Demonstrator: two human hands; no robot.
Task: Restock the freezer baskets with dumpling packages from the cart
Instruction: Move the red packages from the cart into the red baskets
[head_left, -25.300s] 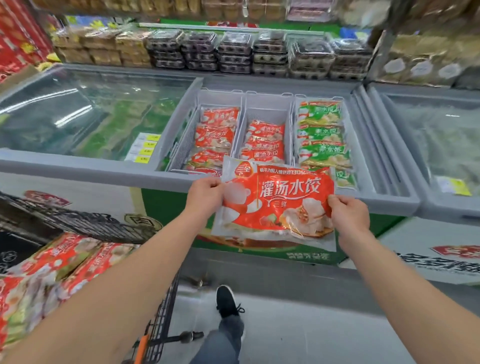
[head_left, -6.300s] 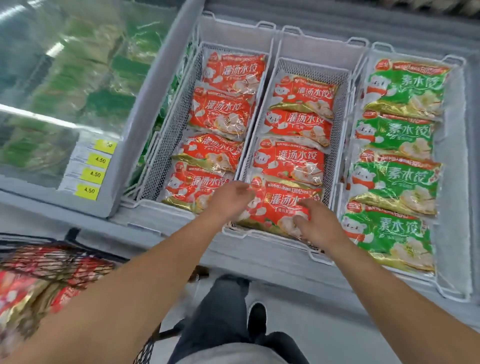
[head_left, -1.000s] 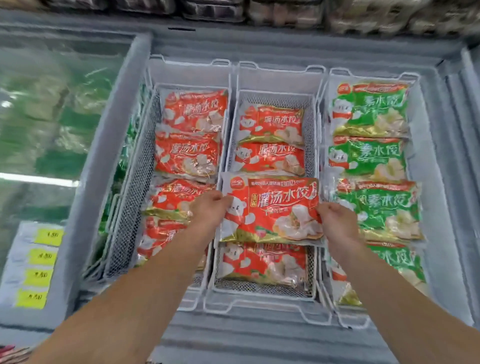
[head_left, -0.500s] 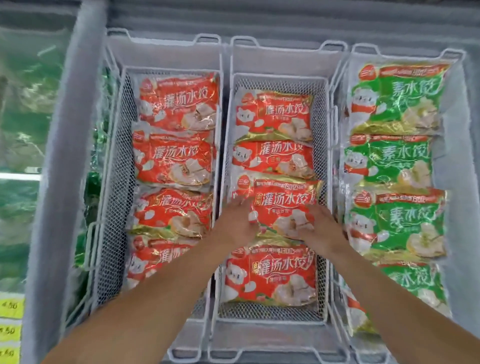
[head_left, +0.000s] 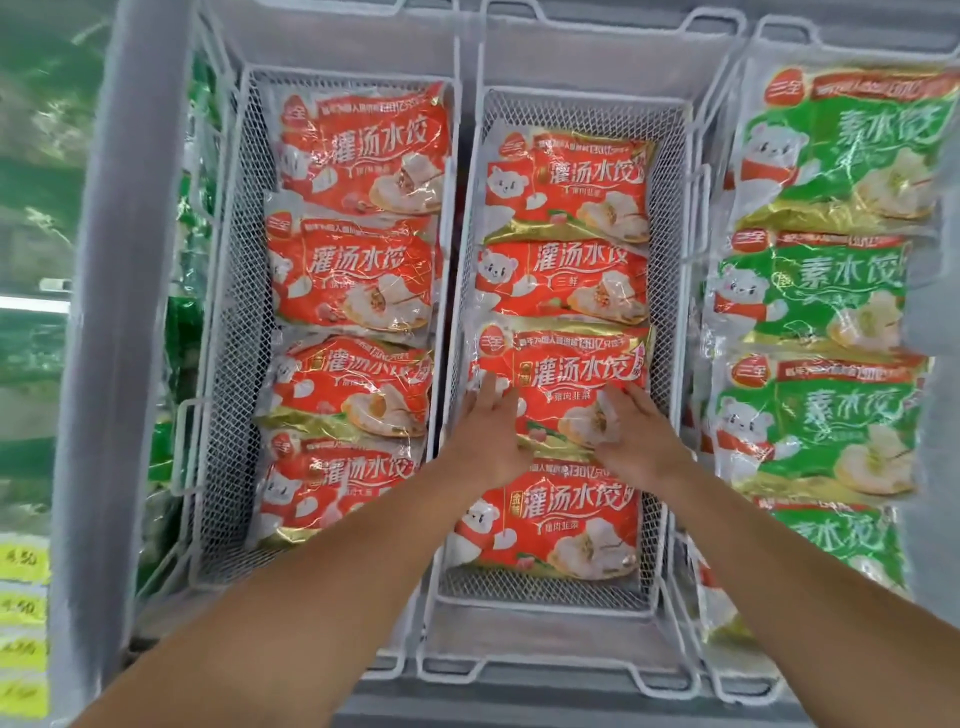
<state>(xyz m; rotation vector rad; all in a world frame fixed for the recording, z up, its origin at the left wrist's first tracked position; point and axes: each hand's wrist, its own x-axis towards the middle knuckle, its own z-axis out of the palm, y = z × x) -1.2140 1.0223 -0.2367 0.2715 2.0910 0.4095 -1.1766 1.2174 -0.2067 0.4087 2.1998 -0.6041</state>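
We are leaning over the open freezer, both forearms reaching into the middle basket (head_left: 670, 312). Our left hand (head_left: 488, 431) is lying flat on the left part of the third red dumpling package (head_left: 561, 384), fingers straight and spread, pressing down on the film rather than gripping it. Our right hand (head_left: 631, 436) is resting on the right part of the same package, fingers extended over the printed dumpling picture; it is also pressing, not curling round anything.

The package is sitting inside the middle basket, third from the far end, its far edge overlapping the second red package (head_left: 563, 278) and its near edge lying over the nearest red package (head_left: 545, 525). A fourth red package (head_left: 569, 187) is lying at the far end of this basket.

The left basket (head_left: 228, 364) is holding four red packages in an overlapping row (head_left: 358, 270). The right basket (head_left: 727, 62) is holding green packages (head_left: 815, 415), likewise overlapping, the nearest one partly hidden by our right forearm.

Yellow price tags (head_left: 23, 561) are showing at the left edge on the freezer frame, their print too blurred to read with confidence. Green packaging is showing beyond the left basket under glass (head_left: 41, 156).
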